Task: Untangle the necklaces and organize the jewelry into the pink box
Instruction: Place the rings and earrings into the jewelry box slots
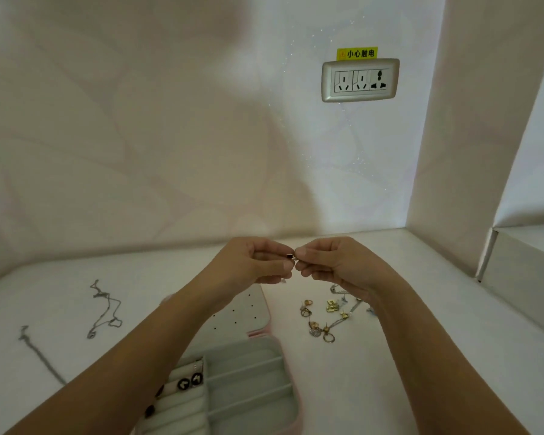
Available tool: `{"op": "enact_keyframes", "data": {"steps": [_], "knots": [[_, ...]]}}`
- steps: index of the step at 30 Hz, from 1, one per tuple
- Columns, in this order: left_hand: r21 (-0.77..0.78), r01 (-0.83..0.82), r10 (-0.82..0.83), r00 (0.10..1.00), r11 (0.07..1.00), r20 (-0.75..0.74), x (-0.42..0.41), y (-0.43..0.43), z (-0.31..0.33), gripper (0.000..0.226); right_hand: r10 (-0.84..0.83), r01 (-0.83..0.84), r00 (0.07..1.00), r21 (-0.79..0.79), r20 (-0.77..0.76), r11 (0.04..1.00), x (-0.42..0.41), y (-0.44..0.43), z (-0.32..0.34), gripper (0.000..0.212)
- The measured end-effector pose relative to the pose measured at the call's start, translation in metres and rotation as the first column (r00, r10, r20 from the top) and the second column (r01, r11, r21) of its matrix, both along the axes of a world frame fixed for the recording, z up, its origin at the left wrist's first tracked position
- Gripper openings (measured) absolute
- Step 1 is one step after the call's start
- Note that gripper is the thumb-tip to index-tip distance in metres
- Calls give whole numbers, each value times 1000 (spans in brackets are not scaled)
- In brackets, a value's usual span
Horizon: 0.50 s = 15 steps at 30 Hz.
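Note:
My left hand (258,262) and my right hand (333,262) meet above the white table, both pinching one small dark earring (290,256) between fingertips. Below my forearms the pink box (258,372) lies open, with grey compartments, ring rolls holding dark round pieces (189,381), and a lid panel with stud holes (242,312). A pile of gold earrings and rings (324,318) lies right of the box. Two silver necklaces lie on the left, one (104,309) looped and the other (38,353) stretched out.
A wall with a socket plate (360,80) and a yellow warning label rises behind the table. A white ledge (522,255) juts in at the right. The white tabletop (405,387) runs to the wall corner.

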<state>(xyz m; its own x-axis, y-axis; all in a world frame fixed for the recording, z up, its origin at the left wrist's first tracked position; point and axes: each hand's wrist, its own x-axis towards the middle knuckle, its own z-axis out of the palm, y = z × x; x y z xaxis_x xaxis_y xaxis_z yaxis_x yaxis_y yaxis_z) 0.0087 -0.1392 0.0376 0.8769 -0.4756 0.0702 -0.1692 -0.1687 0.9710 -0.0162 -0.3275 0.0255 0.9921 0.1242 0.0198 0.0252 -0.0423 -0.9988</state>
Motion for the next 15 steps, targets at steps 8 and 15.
{"op": "enact_keyframes", "data": {"steps": [8, 15], "knots": [[211, -236, 174, 946, 949, 273, -32, 47, 4, 19, 199, -199, 980, -36, 4, 979, -3, 52, -11, 13], [373, -175, 59, 952, 911, 302, -62, 79, 10, 31, 443, -443, 896, -20, -24, 896, -15, 78, -15, 12]]}}
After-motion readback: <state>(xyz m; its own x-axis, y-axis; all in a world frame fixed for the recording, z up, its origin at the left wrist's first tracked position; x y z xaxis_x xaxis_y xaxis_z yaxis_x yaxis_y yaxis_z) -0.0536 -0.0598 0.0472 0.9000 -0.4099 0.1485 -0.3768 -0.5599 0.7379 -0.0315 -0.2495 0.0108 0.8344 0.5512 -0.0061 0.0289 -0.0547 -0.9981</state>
